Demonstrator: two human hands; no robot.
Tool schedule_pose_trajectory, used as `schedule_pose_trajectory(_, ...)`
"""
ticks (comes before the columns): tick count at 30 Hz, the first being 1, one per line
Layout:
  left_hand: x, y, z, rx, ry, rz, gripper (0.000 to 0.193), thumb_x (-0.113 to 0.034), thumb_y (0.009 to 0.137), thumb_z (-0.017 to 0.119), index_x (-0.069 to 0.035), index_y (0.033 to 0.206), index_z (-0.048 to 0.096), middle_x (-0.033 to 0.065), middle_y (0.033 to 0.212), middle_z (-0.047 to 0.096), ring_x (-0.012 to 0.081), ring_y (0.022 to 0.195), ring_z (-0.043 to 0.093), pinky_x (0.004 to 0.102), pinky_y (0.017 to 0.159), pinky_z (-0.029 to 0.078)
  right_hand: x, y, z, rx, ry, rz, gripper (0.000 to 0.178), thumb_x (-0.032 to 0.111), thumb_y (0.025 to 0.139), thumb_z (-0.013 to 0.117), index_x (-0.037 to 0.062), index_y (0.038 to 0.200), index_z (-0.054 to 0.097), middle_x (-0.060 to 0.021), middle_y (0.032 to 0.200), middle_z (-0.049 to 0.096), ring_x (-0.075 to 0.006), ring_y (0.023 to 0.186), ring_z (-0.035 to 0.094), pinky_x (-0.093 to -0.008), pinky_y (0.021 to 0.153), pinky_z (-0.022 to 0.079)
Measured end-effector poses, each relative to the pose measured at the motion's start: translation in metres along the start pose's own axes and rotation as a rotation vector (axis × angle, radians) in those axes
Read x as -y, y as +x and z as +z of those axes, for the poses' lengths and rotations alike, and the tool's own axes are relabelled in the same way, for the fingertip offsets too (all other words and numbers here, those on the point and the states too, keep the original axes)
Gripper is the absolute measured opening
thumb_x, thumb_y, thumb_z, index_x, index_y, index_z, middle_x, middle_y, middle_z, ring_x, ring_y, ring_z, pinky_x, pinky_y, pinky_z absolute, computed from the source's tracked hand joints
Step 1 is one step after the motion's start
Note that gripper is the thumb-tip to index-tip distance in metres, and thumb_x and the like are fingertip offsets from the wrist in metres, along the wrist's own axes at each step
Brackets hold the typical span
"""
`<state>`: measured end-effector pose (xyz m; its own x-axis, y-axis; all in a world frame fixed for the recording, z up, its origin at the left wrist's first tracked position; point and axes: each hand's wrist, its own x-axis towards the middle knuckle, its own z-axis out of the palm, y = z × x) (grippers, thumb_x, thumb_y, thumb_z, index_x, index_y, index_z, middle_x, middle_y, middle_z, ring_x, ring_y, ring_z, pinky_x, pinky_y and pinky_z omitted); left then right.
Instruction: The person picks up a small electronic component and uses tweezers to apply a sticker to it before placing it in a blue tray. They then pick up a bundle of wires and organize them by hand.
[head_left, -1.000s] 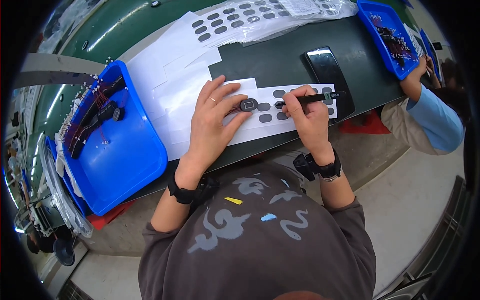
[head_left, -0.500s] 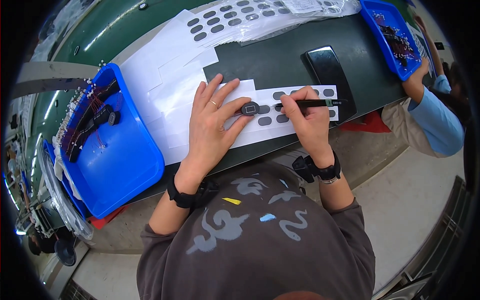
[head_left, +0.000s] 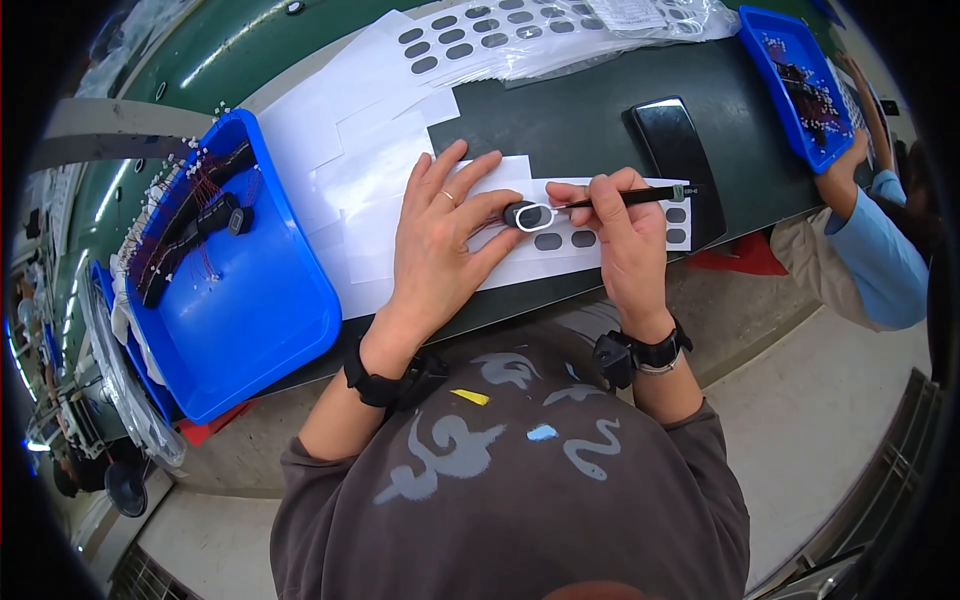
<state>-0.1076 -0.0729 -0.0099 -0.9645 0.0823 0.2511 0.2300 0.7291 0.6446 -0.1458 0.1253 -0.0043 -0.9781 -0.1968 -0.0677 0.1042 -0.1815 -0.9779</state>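
My left hand pinches a small black oval speaker-like part between thumb and forefinger, over white sheets. In my right hand is a thin black pen-like tool with a narrow metal tip pointing left. At that tip a dark oval sticker with a white rim lies against or just over the part; whether it is stuck on, I cannot tell. Beneath both hands lies a white sticker sheet with rows of grey ovals. Part of it is hidden by my right hand.
Left stands a blue tray with black parts and thin red wires. A dark phone lies beyond my right hand. Stacked sticker sheets are at the back. Another blue tray and a person's arm are at right.
The tool's tip has come off the sheet toward the part, and a white-rimmed oval sticker now shows at the tip. My left hand keeps its pinch. The whole view has shifted slightly.
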Motion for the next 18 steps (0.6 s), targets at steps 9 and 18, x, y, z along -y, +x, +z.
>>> schedule_pose_trajectory(9, 0.003, -0.001, 0.002, -0.019, -0.005, 0.005, 0.025, -0.022, 0.076, 0.082, -0.014, 0.099, 0.075, 0.0050, 0.130, 0.063, 0.0310, 0.135, 0.045, 0.0516, 0.117, 0.028, -0.003, 0.002, 0.004, 0.013, 0.174, 0.123, 0.018, 0.018, 0.102, 0.056, 0.0015, 0.095, 0.054, -0.0072, 0.082, 0.066, -0.0187, 0.092, 0.071, -0.0256, 0.080, 0.058)
schedule_pose_trajectory(18, 0.002, -0.002, 0.005, -0.039, -0.004, 0.005, 0.025, -0.023, 0.076, 0.082, -0.013, 0.097, 0.075, 0.0053, 0.130, 0.063, 0.0310, 0.134, 0.046, 0.0519, 0.116, 0.028, -0.004, -0.005, 0.015, -0.068, 0.090, 0.092, 0.020, 0.019, 0.104, 0.054, 0.0036, 0.091, 0.052, -0.0063, 0.080, 0.062, -0.0249, 0.096, 0.072, -0.0272, 0.079, 0.058)
